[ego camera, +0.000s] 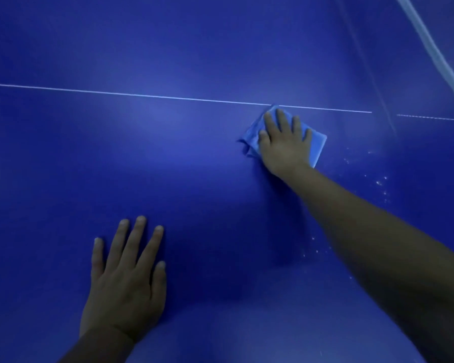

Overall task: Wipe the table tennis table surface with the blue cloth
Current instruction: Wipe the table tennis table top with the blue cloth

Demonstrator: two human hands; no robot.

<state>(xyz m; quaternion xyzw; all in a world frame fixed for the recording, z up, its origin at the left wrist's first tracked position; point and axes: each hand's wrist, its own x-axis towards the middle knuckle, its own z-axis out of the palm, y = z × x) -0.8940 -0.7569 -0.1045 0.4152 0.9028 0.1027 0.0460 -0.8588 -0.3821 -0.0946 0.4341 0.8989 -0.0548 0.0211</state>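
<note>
Right hand (283,142) is out at full reach, fingers straight and spread, palm pressing the folded blue cloth (316,146) flat onto the table tennis table (168,48), no pinch or curl, just weight through an open palm. The cloth sits towards the table's right side, its far corner touching the thin white line (116,92) that runs across the surface. The left hand (126,279) is planted on the bare table nearer the person, fingers straight and fanned, holding nothing, and by my reading propping the lean. Now, progress: the stretch between the two hands shows smooth and unmarked, so that patch looks dealt with, though the light is dim and I can't be sure. To the right of the forearm, pale specks (380,183) are scattered along the surface, just beside the cloth and trailing back towards the near edge. That strip looks unwiped. Everything beyond the white line shows no sign either way, so plenty seems left.
</note>
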